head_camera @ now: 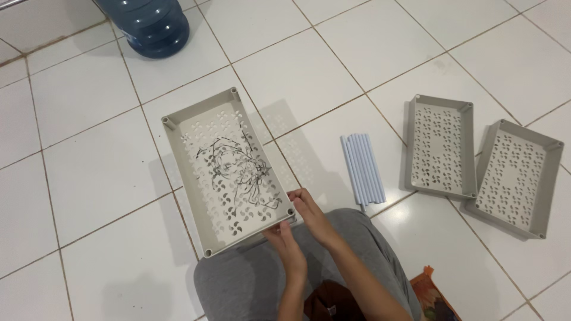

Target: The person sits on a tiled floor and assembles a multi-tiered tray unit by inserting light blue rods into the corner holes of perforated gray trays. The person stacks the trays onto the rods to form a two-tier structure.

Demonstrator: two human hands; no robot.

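Grey plastic, full of little pinwheel-shaped cutouts: that's the shelf tray [229, 169] the person is holding up off the floor, tilted so its inside faces the camera. It's got a messy black scribble drawing across the middle of its perforated base, and round sockets at each corner.

Both hands are at the tray's near right corner. The right hand [312, 214] has its fingers curled around the corner edge, gripping the rim right by the socket. The left hand [291, 249] sits just below it with the fingers mostly straight and pressed up against the underside of that same corner, so more of a flat support than a real clench. The rest of the tray hangs out to the left over the white tiled floor [89, 178], and its near edge sits above the person's knee in grey trousers [250, 285].

Off to the right on the tiles there's a bundle of pale blue-white tubes [363, 168] lying side by side. Further right, two more matching grey trays [441, 145] and [516, 178] lie flat, the far one overlapping the other's edge a bit.

Top left, the bottom of a big blue water jug [151, 27] stands on the floor, well apart from everything. Something orange and patterned [434, 297] pokes in at the bottom edge, can't tell what it is.
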